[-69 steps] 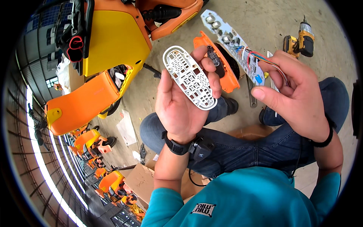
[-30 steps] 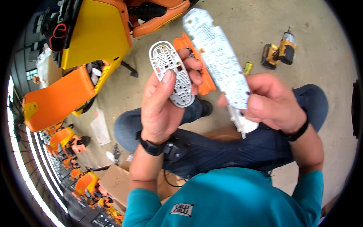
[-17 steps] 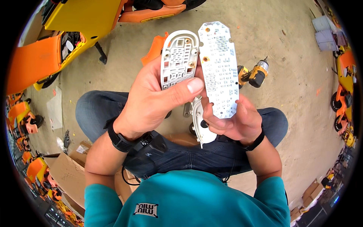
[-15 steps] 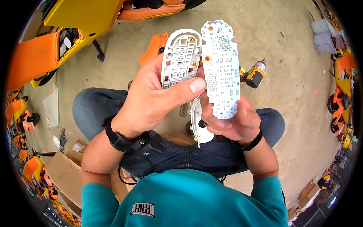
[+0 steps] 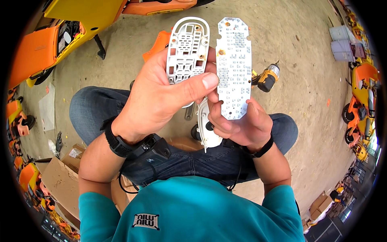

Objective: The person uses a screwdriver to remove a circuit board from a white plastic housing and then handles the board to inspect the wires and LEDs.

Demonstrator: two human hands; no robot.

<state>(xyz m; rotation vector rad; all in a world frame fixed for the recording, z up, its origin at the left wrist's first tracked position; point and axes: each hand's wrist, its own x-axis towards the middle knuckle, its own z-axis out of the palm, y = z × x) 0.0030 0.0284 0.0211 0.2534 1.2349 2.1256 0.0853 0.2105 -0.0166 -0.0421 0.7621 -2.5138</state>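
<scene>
My left hand (image 5: 161, 90) grips a white plastic frame (image 5: 186, 50), oval at its far end and full of small cut-outs, with the thumb lying across its near part. Beside it, a little to the right and standing upright, is a long white circuit board (image 5: 234, 68) with rows of tiny components and rusty stains around two holes. The fingers and thumb of my right hand (image 5: 244, 125) hold the board by its near end. Below the hands, a white curved plastic cover (image 5: 209, 135) sits between my legs, partly hidden by my right hand.
A yellow and black cordless drill (image 5: 268, 78) lies on the concrete floor to the right. An orange plastic part (image 5: 158, 45) is behind my left hand. Orange-yellow scooters (image 5: 38, 48) stand far left and along both sides. Cardboard boxes (image 5: 60, 183) are at the near left.
The white frame has turned more face-on to me and shifted slightly left. Both hands keep their holds, and the whole view has moved a little.
</scene>
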